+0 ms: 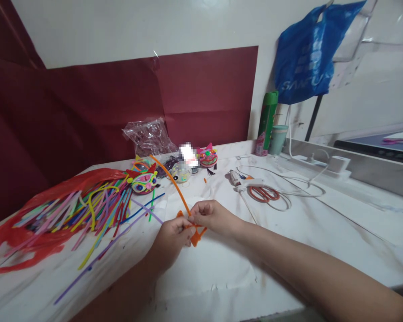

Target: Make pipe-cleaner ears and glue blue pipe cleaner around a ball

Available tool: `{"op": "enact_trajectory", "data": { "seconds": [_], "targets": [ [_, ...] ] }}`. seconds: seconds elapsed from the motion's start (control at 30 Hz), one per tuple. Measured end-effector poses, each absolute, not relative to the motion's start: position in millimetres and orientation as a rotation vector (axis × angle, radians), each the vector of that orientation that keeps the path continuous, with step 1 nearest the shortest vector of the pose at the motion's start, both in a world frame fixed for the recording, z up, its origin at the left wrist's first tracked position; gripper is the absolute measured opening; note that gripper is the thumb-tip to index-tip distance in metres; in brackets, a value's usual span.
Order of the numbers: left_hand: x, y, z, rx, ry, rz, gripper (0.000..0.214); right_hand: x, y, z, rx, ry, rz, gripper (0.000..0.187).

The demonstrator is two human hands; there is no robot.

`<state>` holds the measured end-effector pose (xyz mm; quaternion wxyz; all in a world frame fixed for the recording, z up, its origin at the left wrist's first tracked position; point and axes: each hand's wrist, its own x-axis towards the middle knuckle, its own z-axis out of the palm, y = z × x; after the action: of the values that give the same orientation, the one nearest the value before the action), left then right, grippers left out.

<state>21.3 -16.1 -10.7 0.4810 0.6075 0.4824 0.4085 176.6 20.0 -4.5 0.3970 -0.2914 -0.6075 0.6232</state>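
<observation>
Both hands meet over a white sheet of paper [208, 273] at the middle of the table. An orange pipe cleaner [172, 178] is pinched between them. Its long free end rises up and to the left; its lower part is bent into small loops and a wider orange patch below the fingers. My left hand [175, 236] is closed on the lower bent part. My right hand [211, 215] pinches the stem just above and to the right. The fingers partly hide where the bends cross.
To the left, many coloured pipe cleaners [97, 201] spill from a red plastic bag [50, 246]. Behind stand decorated animal-face ornaments [143, 182] and clear plastic wrapping [149, 136]. Rightward lie a glue gun [250, 182], red-handled scissors [263, 194], cables, a power strip [322, 166] and a green spray can [267, 123].
</observation>
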Motion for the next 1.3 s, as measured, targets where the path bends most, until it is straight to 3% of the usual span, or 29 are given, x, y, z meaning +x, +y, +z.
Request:
{"op": "enact_trajectory", "data": {
  "seconds": [0.23, 0.4, 0.57, 0.9, 1.03, 1.23, 1.3],
  "targets": [
    [22.2, -19.4, -4.3, 1.524, 1.262, 1.002, 0.012, 175.7, 19.4, -6.7, -0.730, -1.555, 1.545, 0.038],
    [21.0, -18.0, -2.0, 1.522, 1.242, 1.047, 0.009, 173.4, 16.8, -7.1, -0.722, -1.583, 1.424, 0.024],
    [19.0, -15.5, -3.0, 1.418, 1.249, 1.174, 0.009, 174.5, 13.0, -8.5, -0.692, -1.798, 0.925, 0.004],
    [14.6, -15.1, -3.7, 1.306, 1.103, 1.396, 0.012, 184.5, 14.7, -8.6, -0.441, -2.086, 0.024, 0.017],
    [11.7, -16.4, 1.6, 1.510, 1.137, 1.537, 0.009, 181.8, 9.6, -4.0, -0.522, -1.974, 0.237, 0.016],
    [8.9, -19.6, 5.1, 1.930, 1.170, 1.720, 0.014, 173.1, 7.8, -3.6, -0.760, -1.705, 1.260, 0.038],
    [9.4, -19.6, 3.5, 1.941, 1.170, 1.721, 0.014, 170.4, 6.5, -3.8, -0.729, -1.637, 1.453, 0.042]
  ]
}}
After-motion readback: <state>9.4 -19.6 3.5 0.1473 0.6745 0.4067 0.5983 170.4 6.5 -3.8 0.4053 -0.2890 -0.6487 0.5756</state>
